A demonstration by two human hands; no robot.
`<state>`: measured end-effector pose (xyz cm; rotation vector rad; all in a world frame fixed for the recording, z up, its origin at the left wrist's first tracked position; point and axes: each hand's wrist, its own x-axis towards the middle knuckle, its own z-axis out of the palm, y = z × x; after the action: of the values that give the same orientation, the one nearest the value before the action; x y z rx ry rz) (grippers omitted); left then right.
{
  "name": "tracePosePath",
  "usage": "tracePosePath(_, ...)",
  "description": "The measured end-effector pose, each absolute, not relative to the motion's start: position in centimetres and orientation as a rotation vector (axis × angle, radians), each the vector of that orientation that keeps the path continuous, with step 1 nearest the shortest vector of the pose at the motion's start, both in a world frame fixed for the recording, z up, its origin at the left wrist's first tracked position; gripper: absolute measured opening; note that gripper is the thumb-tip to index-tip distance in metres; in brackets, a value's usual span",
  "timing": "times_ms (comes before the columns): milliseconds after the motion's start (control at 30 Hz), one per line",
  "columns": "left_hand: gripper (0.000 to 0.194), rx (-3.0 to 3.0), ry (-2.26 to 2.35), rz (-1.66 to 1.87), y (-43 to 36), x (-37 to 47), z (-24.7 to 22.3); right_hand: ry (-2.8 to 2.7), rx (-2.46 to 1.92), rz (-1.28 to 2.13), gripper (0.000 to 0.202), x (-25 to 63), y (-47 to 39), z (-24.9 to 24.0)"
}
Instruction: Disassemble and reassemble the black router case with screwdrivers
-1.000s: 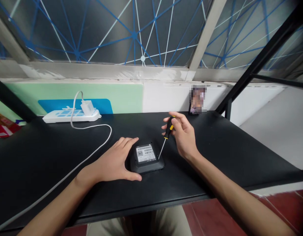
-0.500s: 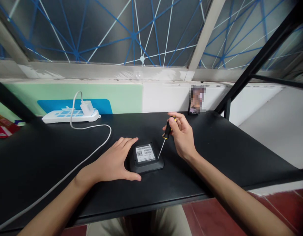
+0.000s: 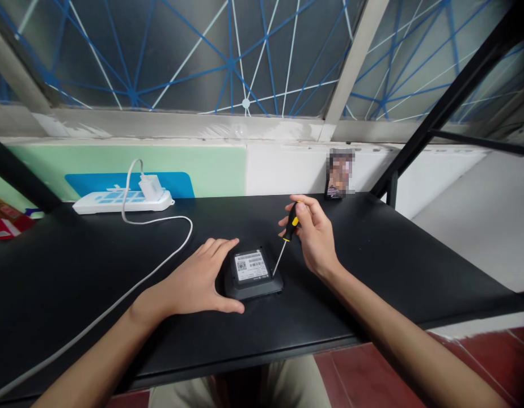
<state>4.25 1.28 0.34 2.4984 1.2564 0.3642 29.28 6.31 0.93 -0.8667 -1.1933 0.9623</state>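
Observation:
A black, square electronic device (image 3: pixel 251 289) lies on the black table, its white printed label facing up. My left hand (image 3: pixel 194 277) is around its left side, the thumb along the near edge and the fingers at the far left corner, steadying it. In my right hand (image 3: pixel 315 235) is a screwdriver (image 3: pixel 291 224) with a black and yellow handle, held between thumb and fingers. Its metal shaft slants down to the left, the tip at the device's near right corner. The screw under the tip is too small to make out.
A white power strip (image 3: pixel 121 201) with a plugged-in charger (image 3: pixel 151 187) lies at the back left. The charger's white cable (image 3: pixel 160 266) runs down the left. A phone (image 3: pixel 339 175) leans against the back wall. A red packet (image 3: pixel 9 218) is at the far left.
The screwdriver handle has turned in my right fingers, and more of its yellow patch now shows. My left hand and the device have stayed in place.

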Motion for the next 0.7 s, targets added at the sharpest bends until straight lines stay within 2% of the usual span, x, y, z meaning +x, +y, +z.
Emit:
tracePosePath(267,0.106,2.496,1.246,0.372,1.23,4.28,0.38,-1.239,-0.912,0.867,0.031,29.53,6.58,0.93)
tracePosePath(567,0.107,2.486,1.28,0.351,1.32,4.34,0.35,-1.195,-0.851,0.998,0.025,29.63,6.44,1.2)
tracePosePath(700,0.109,2.494,1.275,0.338,1.29,4.33,0.44,-1.255,-0.887,0.918,0.031,29.36,6.24,1.16)
